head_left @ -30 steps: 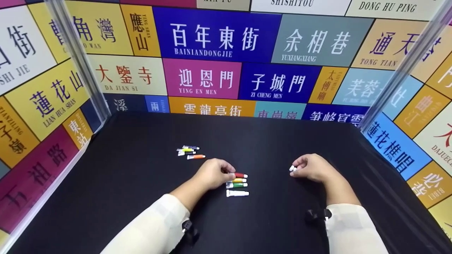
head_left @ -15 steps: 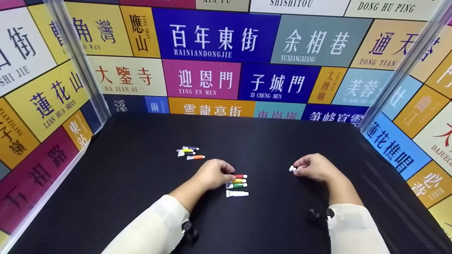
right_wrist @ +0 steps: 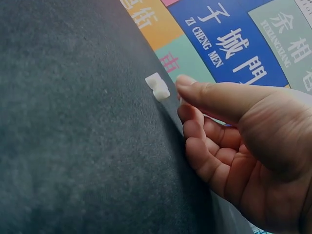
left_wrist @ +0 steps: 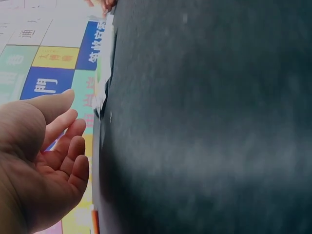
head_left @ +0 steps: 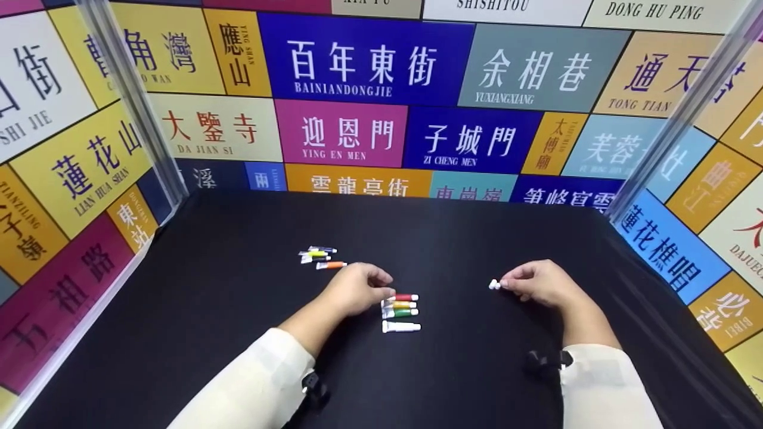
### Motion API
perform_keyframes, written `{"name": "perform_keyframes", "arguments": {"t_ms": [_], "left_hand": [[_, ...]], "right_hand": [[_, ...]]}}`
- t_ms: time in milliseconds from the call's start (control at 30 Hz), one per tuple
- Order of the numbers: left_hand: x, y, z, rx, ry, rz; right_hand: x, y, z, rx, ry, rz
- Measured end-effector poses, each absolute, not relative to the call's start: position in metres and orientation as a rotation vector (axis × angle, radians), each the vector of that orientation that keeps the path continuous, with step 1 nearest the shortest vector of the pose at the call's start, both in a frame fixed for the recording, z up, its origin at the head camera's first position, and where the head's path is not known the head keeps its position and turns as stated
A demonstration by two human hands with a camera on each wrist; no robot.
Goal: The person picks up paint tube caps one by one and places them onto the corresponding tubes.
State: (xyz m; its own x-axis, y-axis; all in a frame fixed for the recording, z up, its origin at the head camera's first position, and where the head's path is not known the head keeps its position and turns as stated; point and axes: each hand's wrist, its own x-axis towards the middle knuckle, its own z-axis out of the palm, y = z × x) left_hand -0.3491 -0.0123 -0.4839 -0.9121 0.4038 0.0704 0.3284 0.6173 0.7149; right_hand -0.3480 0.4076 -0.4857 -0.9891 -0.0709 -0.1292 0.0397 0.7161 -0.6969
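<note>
My left hand [head_left: 357, 290] hovers beside a short column of small paint tubes, thumb apart from its bent fingers and nothing between them in the left wrist view. Nearest to it is a red paint tube [head_left: 406, 297]. Below that lie a yellow-orange tube [head_left: 404, 305], a green tube [head_left: 400, 313] and a white tube [head_left: 402, 327], tips to the right. My right hand [head_left: 538, 283] is just right of two small white pieces [head_left: 494, 285] that look like tube caps. In the right wrist view, a slight gap separates its thumb and loosely curled fingers from those white pieces [right_wrist: 157, 87].
Farther back on the left, an orange tube [head_left: 331, 265] lies near a loose pile of tubes [head_left: 316, 254], yellow and dark ones among them. Black cloth [head_left: 441, 369] covers the table. Printed panels [head_left: 369, 59] enclose the back and sides.
My left hand has lifted slightly up and left, off the red tube. The right hand has drawn right, away from the white pieces, which stay in place.
</note>
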Motion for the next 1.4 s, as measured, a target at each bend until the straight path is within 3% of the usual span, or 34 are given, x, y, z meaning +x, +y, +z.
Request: {"name": "perform_keyframes", "arguments": {"t_ms": [767, 1400], "left_hand": [[-0.393, -0.08, -0.489, 0.351, 2.892, 1.211], [-0.396, -0.095, -0.49, 0.249, 2.959, 0.984]], "right_hand": [[-0.346, 0.42, -0.494, 0.026, 2.644, -1.356], [-0.343, 0.416, -0.49, 0.022, 2.599, -1.407]]}}
